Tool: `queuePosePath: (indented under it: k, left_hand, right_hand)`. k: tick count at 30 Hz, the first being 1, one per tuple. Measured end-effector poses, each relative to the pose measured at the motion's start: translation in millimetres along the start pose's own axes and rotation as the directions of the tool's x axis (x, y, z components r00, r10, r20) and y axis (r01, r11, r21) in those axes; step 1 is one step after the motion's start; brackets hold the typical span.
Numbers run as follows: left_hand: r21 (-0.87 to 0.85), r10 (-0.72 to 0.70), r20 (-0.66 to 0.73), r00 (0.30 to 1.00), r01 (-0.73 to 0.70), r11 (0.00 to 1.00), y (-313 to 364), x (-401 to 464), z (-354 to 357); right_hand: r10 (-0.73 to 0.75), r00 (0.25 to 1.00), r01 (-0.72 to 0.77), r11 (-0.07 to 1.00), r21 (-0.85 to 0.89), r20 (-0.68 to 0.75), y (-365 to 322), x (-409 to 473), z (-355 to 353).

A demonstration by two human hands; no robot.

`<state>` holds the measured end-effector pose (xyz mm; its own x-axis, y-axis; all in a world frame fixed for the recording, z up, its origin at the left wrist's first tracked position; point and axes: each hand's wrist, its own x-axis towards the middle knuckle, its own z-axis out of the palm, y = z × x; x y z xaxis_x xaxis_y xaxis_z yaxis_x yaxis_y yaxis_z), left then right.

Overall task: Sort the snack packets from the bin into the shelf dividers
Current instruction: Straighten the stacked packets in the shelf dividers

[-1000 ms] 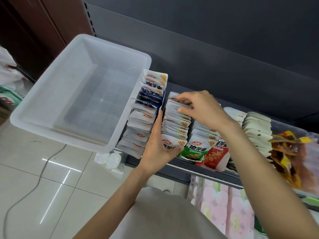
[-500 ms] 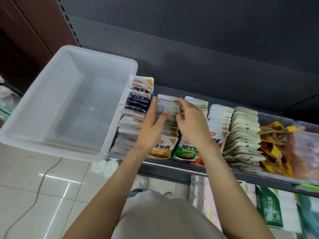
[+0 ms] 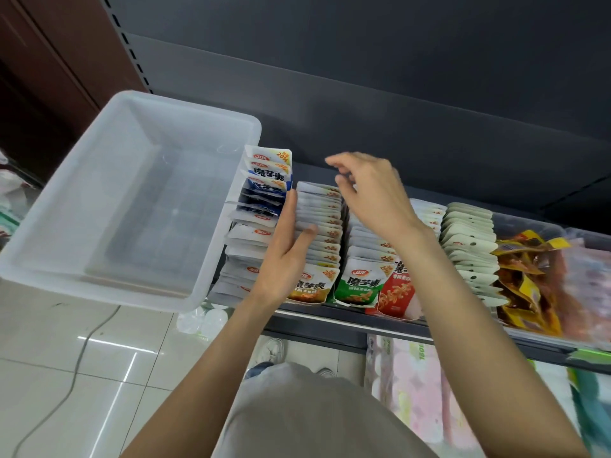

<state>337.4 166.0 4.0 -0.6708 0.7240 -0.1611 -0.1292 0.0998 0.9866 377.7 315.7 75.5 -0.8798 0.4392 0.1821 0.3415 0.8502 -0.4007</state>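
A person stands at a store shelf (image 3: 347,317), seen from above. At the shelf's left end sits a clear plastic bin (image 3: 139,206), and nothing shows inside it. Along the shelf's front edge the snack packets stand upright in tight rows running front to back: a blue and white row (image 3: 261,200) just beside the bin, then an orange-fronted row (image 3: 322,226), a green-fronted row (image 3: 360,279), a red-fronted row (image 3: 396,289), and a pale grey-green row (image 3: 469,246) toward the right. Loose yellow and brown packets (image 3: 529,276) lie in a clear tray at the shelf's right end.

The left hand (image 3: 284,256) presses straight fingers against the left side of the orange-fronted row, thumb resting on the packet tops. The right hand (image 3: 370,193) hovers above the rows near the back of the shelf, fingers loosely curled, holding nothing.

The sorting looks essentially finished: bin emptied, rows filled. What seems left is squaring up the rows; the blue and white row is still uneven
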Motion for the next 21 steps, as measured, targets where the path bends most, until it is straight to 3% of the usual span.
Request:
queuePosePath:
  k: [3,7,12,17,21]
  left_hand:
    - [-0.005,-0.004,0.003,1.0,0.004,1.0,-5,-4,0]
    - [-0.009,-0.031,-0.036,0.999,0.03,1.0,-7,-8,3]
    - [0.047,-0.026,-0.074,0.997,0.03,0.998,-9,-7,8]
    - [0.056,-0.047,-0.097,0.994,0.053,0.997,-10,-4,12]
    - [0.029,-0.04,-0.083,0.996,0.043,0.999,-10,-1,12]
  right_hand:
    - [-0.085,0.966,0.113,0.988,-0.103,0.244,13,20,13]
    - [-0.169,0.915,0.234,0.962,-0.141,0.366,14,38,10]
    - [-0.238,0.783,0.37,0.921,-0.122,0.574,7,54,-5]
    - [-0.209,0.708,0.408,0.901,-0.148,0.675,4,62,-2]
    - [-0.209,0.726,0.347,0.934,-0.086,0.656,5,60,-2]
